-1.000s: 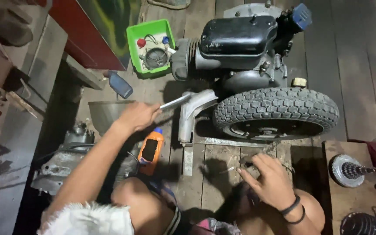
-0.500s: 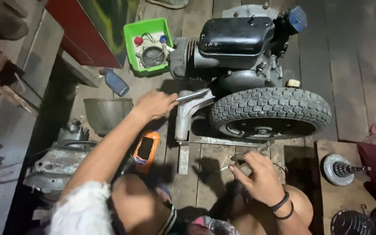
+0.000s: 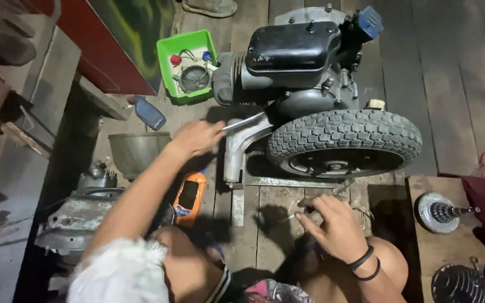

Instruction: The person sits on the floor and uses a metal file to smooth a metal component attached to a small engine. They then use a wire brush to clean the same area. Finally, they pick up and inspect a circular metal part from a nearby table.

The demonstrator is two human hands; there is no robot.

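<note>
I see my left hand closed on a slim metal tool whose tip points at the black engine above the knobbly tyre. My right hand sits low on the plank floor, its fingers pinching a small thin part too tiny to identify. An orange handheld device lies between my arms. A green tray of small parts sits left of the engine, a metal bowl below it.
</note>
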